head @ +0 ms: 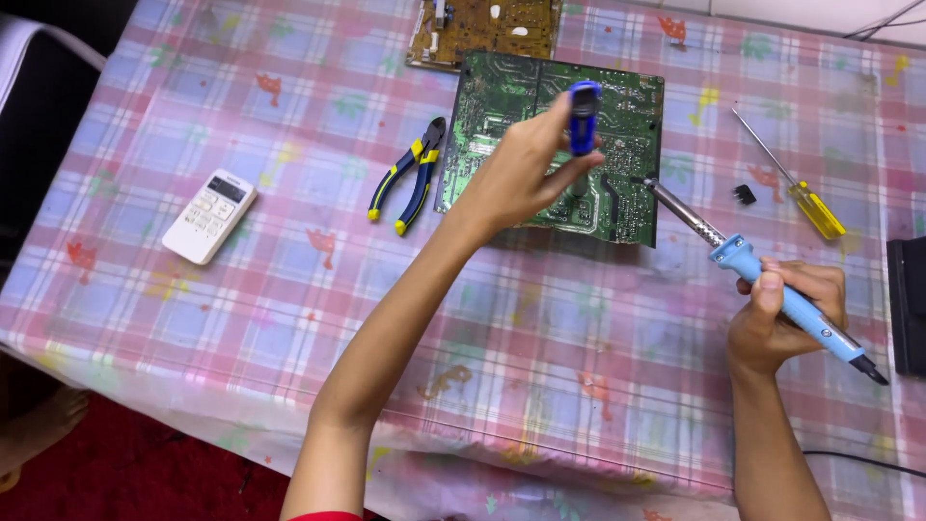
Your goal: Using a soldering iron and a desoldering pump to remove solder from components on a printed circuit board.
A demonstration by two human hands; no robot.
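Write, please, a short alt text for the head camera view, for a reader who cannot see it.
A person's right hand holds a light blue soldering iron with its tip at a green circuit board, and the left hand holds a blue tool upright over it. Pliers lie beside the board on a checked tablecloth.

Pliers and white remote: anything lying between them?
Nothing. In the head view the stretch between the pliers and the white remote is bare checked tablecloth.
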